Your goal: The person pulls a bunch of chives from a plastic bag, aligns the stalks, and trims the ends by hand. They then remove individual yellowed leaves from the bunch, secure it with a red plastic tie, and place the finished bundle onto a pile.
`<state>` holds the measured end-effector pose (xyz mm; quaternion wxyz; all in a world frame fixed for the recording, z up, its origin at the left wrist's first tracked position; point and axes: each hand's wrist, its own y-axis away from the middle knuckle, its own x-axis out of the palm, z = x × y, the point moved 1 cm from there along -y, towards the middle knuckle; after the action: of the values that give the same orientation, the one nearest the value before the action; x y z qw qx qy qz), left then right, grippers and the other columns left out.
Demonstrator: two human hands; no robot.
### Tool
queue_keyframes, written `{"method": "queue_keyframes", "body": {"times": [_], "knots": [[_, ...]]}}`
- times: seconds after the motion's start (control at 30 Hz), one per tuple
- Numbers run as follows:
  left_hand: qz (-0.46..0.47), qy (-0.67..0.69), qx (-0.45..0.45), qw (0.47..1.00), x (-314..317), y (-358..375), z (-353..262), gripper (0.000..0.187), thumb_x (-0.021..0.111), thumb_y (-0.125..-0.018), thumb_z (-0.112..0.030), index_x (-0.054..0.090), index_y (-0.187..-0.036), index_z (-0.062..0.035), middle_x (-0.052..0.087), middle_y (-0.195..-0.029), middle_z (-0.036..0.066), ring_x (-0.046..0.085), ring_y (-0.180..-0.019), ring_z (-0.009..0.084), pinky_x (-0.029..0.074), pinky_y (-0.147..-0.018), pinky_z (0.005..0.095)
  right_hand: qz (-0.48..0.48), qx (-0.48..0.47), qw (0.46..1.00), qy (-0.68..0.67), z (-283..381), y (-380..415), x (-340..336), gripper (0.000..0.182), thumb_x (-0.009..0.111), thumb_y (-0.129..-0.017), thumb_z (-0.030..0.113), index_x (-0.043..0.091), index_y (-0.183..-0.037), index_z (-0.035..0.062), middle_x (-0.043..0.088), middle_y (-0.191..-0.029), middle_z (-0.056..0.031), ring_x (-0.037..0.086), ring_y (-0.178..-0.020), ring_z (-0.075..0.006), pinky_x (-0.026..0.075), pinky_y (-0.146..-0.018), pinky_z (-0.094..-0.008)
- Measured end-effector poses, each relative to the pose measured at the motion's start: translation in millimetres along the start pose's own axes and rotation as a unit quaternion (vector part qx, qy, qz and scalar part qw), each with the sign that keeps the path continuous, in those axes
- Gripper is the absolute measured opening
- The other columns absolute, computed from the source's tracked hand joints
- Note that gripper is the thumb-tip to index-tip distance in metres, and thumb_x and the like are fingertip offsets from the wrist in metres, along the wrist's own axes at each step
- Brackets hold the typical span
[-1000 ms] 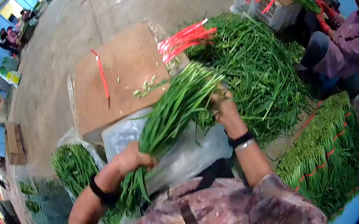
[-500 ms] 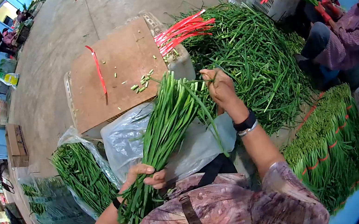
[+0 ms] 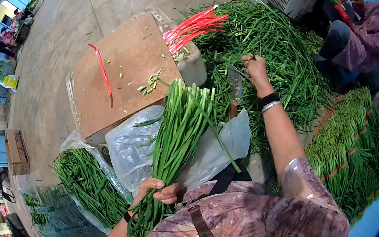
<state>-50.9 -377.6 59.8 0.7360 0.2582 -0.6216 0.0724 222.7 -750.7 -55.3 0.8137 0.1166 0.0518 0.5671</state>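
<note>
My left hand (image 3: 159, 191) is wrapped round the leafy end of a bunch of garlic chives (image 3: 179, 130), with the pale stem ends fanning up and away from me. A long leaf hangs loose on the bunch's right side. My right hand (image 3: 256, 70) is over a big heap of loose chives (image 3: 281, 74); its fingers are curled closed. Blurred green shows beside the fingertips, and I cannot make out whether they hold it. Left of that hand is a knife (image 3: 235, 84) with a broad blade and wooden handle, partly among the greens.
A brown board (image 3: 127, 69) carries cut stem pieces (image 3: 147, 86) and a red strip (image 3: 101, 68); more red strips (image 3: 197, 28) lie beside it. Plastic sheeting (image 3: 128, 138) is before me. Tied bundles (image 3: 349, 157) stand right, bagged chives (image 3: 91, 183) left. A person (image 3: 369, 35) sits right.
My right hand has moved from beside the bunch's stem ends to the right, over the heap. The knife has come into view. My left hand keeps its hold on the bunch.
</note>
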Motion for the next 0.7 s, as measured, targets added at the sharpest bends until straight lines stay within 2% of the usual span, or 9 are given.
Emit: {"method": "queue_keyframes", "body": {"times": [0.1,0.17,0.23,0.3,0.33,0.43,0.5,0.63,0.7], "knots": [[-0.048,0.009,0.039,0.998,13,-2,1,0.025,0.050,-0.085,-0.018,0.046,-0.100,0.0012,0.038,-0.062,-0.003,0.029,-0.047,0.0045,0.027,-0.055,0.0225,0.008,-0.071,0.987,0.145,-11,7,-4,0.033,0.064,-0.083,0.014,0.056,-0.109,-0.0052,0.058,-0.076,-0.0038,0.054,-0.065,-0.0103,0.047,-0.059,-0.0261],[-0.065,0.004,0.060,0.996,20,-7,-1,0.035,0.049,-0.085,-0.015,0.043,-0.115,0.0018,0.039,-0.064,-0.003,0.030,-0.047,0.0037,0.028,-0.055,0.0221,0.164,-0.087,0.974,0.126,34,80,20,0.048,0.071,-0.079,0.022,0.052,-0.116,-0.0026,0.060,-0.085,-0.0044,0.057,-0.074,-0.0122,0.050,-0.069,-0.0290],[-0.044,-0.001,0.053,0.998,21,-10,-2,0.046,0.048,-0.084,-0.013,0.038,-0.127,0.0006,0.039,-0.066,-0.002,0.032,-0.047,0.0031,0.029,-0.056,0.0218,0.261,-0.146,0.939,0.169,38,125,45,0.048,0.073,-0.076,0.021,0.054,-0.115,-0.0009,0.062,-0.089,-0.0086,0.061,-0.076,-0.0211,0.051,-0.069,-0.0341],[-0.041,0.026,0.031,0.998,12,-8,-2,0.061,0.049,-0.082,-0.013,0.026,-0.137,0.0009,0.041,-0.067,-0.001,0.035,-0.046,0.0030,0.031,-0.058,0.0233,0.205,-0.267,0.873,0.353,36,142,67,0.038,0.072,-0.073,0.014,0.058,-0.106,-0.0001,0.061,-0.080,-0.0110,0.060,-0.071,-0.0207,0.049,-0.066,-0.0335],[-0.038,0.038,0.022,0.998,6,-7,-2,0.068,0.050,-0.081,-0.012,0.021,-0.142,0.0010,0.042,-0.068,-0.001,0.036,-0.045,0.0030,0.033,-0.059,0.0241,0.190,-0.300,0.867,0.349,22,134,71,0.030,0.069,-0.073,0.013,0.060,-0.098,0.0016,0.060,-0.082,-0.0171,0.059,-0.072,-0.0325,0.049,-0.068,-0.0388],[-0.069,-0.007,0.034,0.997,1,-2,-3,0.067,0.048,-0.081,-0.011,0.022,-0.141,0.0011,0.042,-0.068,0.000,0.035,-0.045,0.0032,0.033,-0.059,0.0238,0.188,-0.296,0.824,0.445,15,125,77,0.022,0.064,-0.077,0.020,0.059,-0.093,0.0060,0.061,-0.089,-0.0160,0.058,-0.079,-0.0391,0.048,-0.067,-0.0464],[-0.100,-0.030,0.061,0.993,2,-1,1,0.056,0.048,-0.080,-0.011,0.032,-0.132,0.0015,0.042,-0.065,0.000,0.034,-0.046,0.0037,0.031,-0.058,0.0231,0.174,-0.345,0.860,0.333,-3,104,77,0.016,0.065,-0.076,0.019,0.060,-0.078,0.0036,0.061,-0.073,-0.0178,0.058,-0.070,-0.0396,0.047,-0.060,-0.0459],[-0.053,-0.074,0.014,0.996,-14,0,-4,0.037,0.049,-0.081,-0.017,0.045,-0.111,0.0041,0.038,-0.058,-0.002,0.031,-0.050,0.0071,0.028,-0.056,0.0236,-0.042,-0.183,0.927,0.326,-17,43,39,0.021,0.069,-0.076,0.018,0.062,-0.073,-0.0024,0.062,-0.066,-0.0186,0.058,-0.054,-0.0329,0.046,-0.054,-0.0397],[-0.049,-0.125,-0.008,0.991,-16,0,-6,0.032,0.049,-0.082,-0.021,0.048,-0.102,0.0046,0.037,-0.056,-0.002,0.030,-0.052,0.0089,0.026,-0.055,0.0241,-0.116,-0.122,0.938,0.303,-26,14,7,0.013,0.065,-0.080,0.012,0.065,-0.078,-0.0013,0.063,-0.066,-0.0084,0.055,-0.058,-0.0127,0.046,-0.056,-0.0296]]}}
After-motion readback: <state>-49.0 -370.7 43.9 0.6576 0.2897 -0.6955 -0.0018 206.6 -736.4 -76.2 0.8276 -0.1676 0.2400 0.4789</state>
